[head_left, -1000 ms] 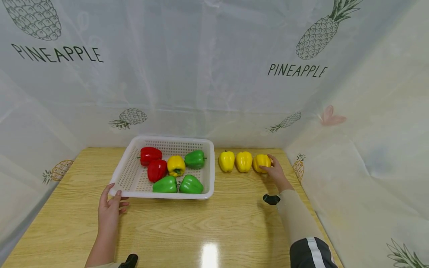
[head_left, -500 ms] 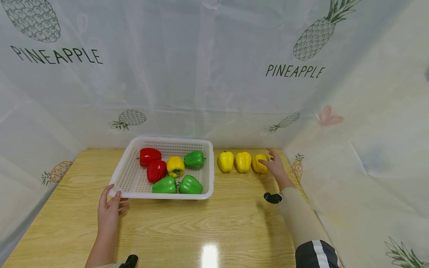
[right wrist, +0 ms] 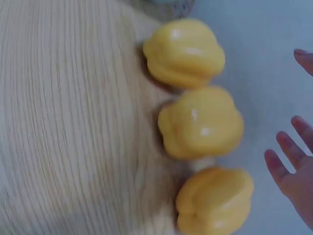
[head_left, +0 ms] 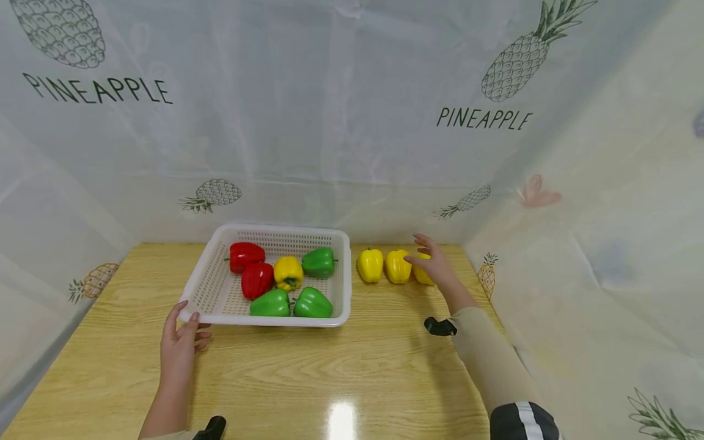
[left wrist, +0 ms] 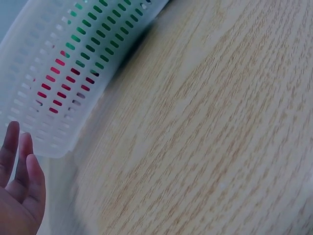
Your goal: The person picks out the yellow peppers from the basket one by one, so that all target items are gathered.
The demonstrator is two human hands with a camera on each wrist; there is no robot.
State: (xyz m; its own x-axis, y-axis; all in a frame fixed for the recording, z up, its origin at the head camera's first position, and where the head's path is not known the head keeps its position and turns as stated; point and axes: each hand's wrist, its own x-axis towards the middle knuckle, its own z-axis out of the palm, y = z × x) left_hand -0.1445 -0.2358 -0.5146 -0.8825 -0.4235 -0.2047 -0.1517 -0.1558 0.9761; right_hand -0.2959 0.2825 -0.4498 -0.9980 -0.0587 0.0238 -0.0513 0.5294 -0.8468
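Note:
In the head view, my left hand (head_left: 177, 348) touches the front left corner of a white plastic basket (head_left: 264, 320), its fingers loosely extended. The left wrist view shows those fingers fairly straight beside the slotted basket wall (left wrist: 58, 127). Toward the right, my right hand (head_left: 438, 269) hovers over a row of three yellow bell peppers, fingers spread and holding nothing. It partly covers the rightmost yellow bell pepper (head_left: 422, 274) and reaches the edge of the middle yellow bell pepper (head_left: 397, 269). The left yellow bell pepper (head_left: 370, 265) is fully visible.
Inside the basket lie two red bell peppers (head_left: 257, 280), one yellow bell pepper (head_left: 288, 272) and three green bell peppers (head_left: 313, 303). The wooden table (head_left: 297, 373) ends at a pineapple-print curtain (head_left: 308, 122) behind and at the right.
My right hand has let go of the rightmost yellow bell pepper, lifted and moved left above the row. The left hand and basket have stayed put.

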